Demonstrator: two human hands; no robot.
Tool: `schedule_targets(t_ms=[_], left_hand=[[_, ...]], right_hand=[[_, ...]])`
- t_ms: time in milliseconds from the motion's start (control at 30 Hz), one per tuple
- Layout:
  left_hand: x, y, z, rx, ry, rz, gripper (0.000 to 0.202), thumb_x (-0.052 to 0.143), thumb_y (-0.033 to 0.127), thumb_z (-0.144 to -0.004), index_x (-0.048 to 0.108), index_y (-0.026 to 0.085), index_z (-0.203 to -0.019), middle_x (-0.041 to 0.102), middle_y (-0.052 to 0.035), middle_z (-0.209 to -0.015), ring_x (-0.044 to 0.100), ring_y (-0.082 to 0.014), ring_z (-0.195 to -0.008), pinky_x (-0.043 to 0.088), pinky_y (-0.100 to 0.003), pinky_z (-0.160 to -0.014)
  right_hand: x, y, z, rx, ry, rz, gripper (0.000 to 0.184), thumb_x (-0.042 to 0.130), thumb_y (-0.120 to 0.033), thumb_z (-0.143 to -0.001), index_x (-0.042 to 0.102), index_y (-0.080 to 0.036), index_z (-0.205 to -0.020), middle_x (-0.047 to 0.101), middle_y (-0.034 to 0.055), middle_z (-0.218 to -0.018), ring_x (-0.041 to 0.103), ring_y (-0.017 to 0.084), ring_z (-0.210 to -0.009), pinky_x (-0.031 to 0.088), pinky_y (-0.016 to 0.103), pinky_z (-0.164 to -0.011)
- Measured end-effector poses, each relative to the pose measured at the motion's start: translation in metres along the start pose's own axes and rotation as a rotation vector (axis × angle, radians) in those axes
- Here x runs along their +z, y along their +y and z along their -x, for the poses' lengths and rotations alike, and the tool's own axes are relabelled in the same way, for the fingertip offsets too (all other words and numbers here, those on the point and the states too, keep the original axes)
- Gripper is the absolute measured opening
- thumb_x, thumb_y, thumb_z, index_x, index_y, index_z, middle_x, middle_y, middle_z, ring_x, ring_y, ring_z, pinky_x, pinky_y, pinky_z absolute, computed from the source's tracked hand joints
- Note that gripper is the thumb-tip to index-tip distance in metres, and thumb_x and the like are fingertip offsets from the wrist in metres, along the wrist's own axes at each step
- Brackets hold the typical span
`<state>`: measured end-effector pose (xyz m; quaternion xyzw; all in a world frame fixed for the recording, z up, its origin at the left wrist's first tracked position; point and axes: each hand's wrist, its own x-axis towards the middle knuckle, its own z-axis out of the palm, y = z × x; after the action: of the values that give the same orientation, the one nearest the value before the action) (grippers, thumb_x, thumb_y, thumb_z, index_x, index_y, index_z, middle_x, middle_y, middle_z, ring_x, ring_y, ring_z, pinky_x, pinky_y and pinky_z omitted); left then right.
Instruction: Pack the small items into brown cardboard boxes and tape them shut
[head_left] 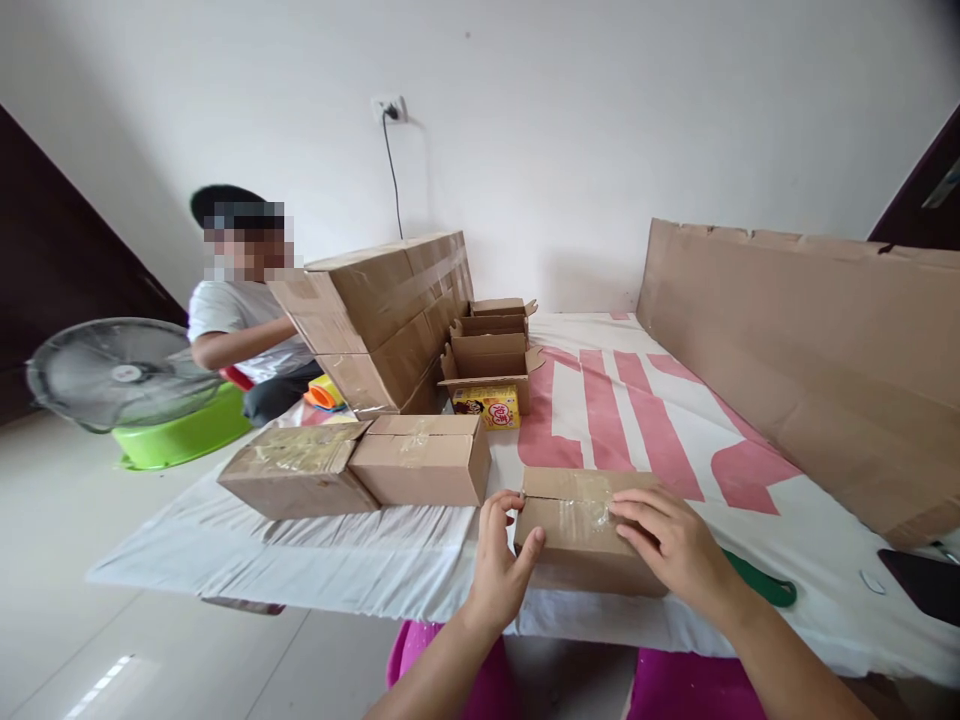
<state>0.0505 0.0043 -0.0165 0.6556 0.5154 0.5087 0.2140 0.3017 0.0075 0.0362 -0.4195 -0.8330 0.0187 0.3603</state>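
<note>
A small brown cardboard box (576, 505), taped across its top with clear tape, lies on the white and pink cloth (600, 420) close to me. My left hand (501, 560) grips its left end, thumb on the front face and fingers curled over the corner. My right hand (671, 545) lies flat on the box's top right, fingers stretched over the tape. Two more taped boxes (360, 465) lie side by side to the left of it.
A stack of large cartons (382, 315) and several open small boxes (491, 355) stand farther back, with a yellow printed packet (487, 405). A long cardboard sheet (810, 350) leans at right. Another person (244, 310) sits at left beside a fan (120, 372) and green basin (187, 435). A green-handled object (765, 585) lies at my right.
</note>
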Motion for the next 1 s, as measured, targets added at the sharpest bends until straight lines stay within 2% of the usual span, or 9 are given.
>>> schedule_targets(t_ms=[100,200,333,467,533,667,767,867,1000], left_hand=[[-0.002,0.001,-0.001,-0.026,-0.032,0.026,0.03,0.056,0.044,-0.086,0.052,0.024,-0.109,0.053,-0.0117,-0.12,0.051,-0.0263,-0.114,0.044,-0.039,-0.086],[-0.003,0.001,-0.002,-0.039,-0.059,0.04,0.033,0.057,0.044,-0.086,0.053,0.025,-0.113,0.051,-0.0127,-0.127,0.05,-0.0272,-0.118,0.045,-0.039,-0.086],[-0.004,-0.004,0.0,-0.03,-0.067,0.036,0.035,0.058,0.043,-0.086,0.052,0.026,-0.116,0.052,-0.0122,-0.129,0.049,-0.0275,-0.12,0.044,-0.041,-0.089],[-0.005,-0.008,0.001,-0.055,-0.094,0.087,0.039,0.057,0.044,-0.086,0.051,0.026,-0.119,0.054,-0.0109,-0.124,0.05,-0.0263,-0.118,0.045,-0.039,-0.09],[-0.006,-0.008,0.0,-0.059,-0.119,0.105,0.039,0.057,0.045,-0.086,0.052,0.026,-0.12,0.053,-0.011,-0.126,0.048,-0.0263,-0.12,0.043,-0.04,-0.093],[-0.009,-0.005,-0.006,-0.082,-0.187,0.134,0.04,0.059,0.045,-0.085,0.054,0.026,-0.12,0.049,-0.0108,-0.128,0.047,-0.0261,-0.121,0.042,-0.04,-0.097],[-0.011,-0.003,-0.007,-0.106,-0.213,0.156,0.042,0.058,0.047,-0.085,0.054,0.026,-0.121,0.048,-0.0109,-0.126,0.047,-0.0261,-0.12,0.042,-0.04,-0.098],[-0.01,-0.003,-0.005,-0.119,-0.221,0.179,0.043,0.057,0.047,-0.086,0.052,0.026,-0.123,0.048,-0.0107,-0.125,0.047,-0.0254,-0.119,0.042,-0.039,-0.097],[-0.008,-0.005,-0.002,-0.123,-0.228,0.219,0.045,0.056,0.047,-0.087,0.049,0.026,-0.126,0.046,-0.0105,-0.125,0.046,-0.0246,-0.118,0.042,-0.038,-0.096]], right_hand=[[0.007,-0.002,-0.005,-0.014,0.007,0.038,0.022,0.046,-0.02,-0.094,0.067,-0.024,-0.088,0.07,0.005,-0.091,0.064,0.02,-0.085,0.054,0.037,-0.076],[0.008,-0.006,-0.004,0.008,0.03,0.044,0.022,0.045,-0.022,-0.094,0.066,-0.023,-0.087,0.07,0.0054,-0.089,0.064,0.02,-0.084,0.054,0.037,-0.076],[-0.006,0.003,0.006,0.098,0.025,-0.061,0.018,0.049,-0.031,-0.093,0.066,-0.026,-0.095,0.069,0.0056,-0.105,0.064,0.021,-0.097,0.055,0.034,-0.08],[-0.017,0.053,0.04,0.426,0.161,0.018,0.025,0.046,-0.043,-0.091,0.065,-0.026,-0.094,0.07,0.0057,-0.102,0.066,0.023,-0.096,0.054,0.034,-0.08],[-0.014,0.087,0.067,0.582,0.08,0.134,0.03,0.048,-0.049,-0.085,0.066,-0.025,-0.089,0.073,0.0066,-0.093,0.068,0.026,-0.086,0.054,0.037,-0.075],[0.003,0.133,0.121,0.621,-0.193,0.268,0.037,0.058,-0.043,-0.068,0.071,-0.022,-0.096,0.073,0.0106,-0.092,0.068,0.033,-0.089,0.053,0.046,-0.08],[0.009,0.144,0.141,0.579,-0.21,0.27,0.041,0.05,-0.039,-0.075,0.069,-0.021,-0.106,0.073,0.0105,-0.096,0.067,0.032,-0.092,0.052,0.046,-0.083],[0.0,0.14,0.131,0.574,-0.107,0.332,0.041,0.041,-0.037,-0.08,0.066,-0.021,-0.108,0.072,0.0117,-0.1,0.067,0.031,-0.094,0.052,0.046,-0.084],[-0.028,0.104,0.075,0.531,0.113,0.485,0.048,0.03,-0.036,-0.088,0.056,-0.017,-0.124,0.068,0.0145,-0.112,0.066,0.03,-0.098,0.054,0.042,-0.077]])
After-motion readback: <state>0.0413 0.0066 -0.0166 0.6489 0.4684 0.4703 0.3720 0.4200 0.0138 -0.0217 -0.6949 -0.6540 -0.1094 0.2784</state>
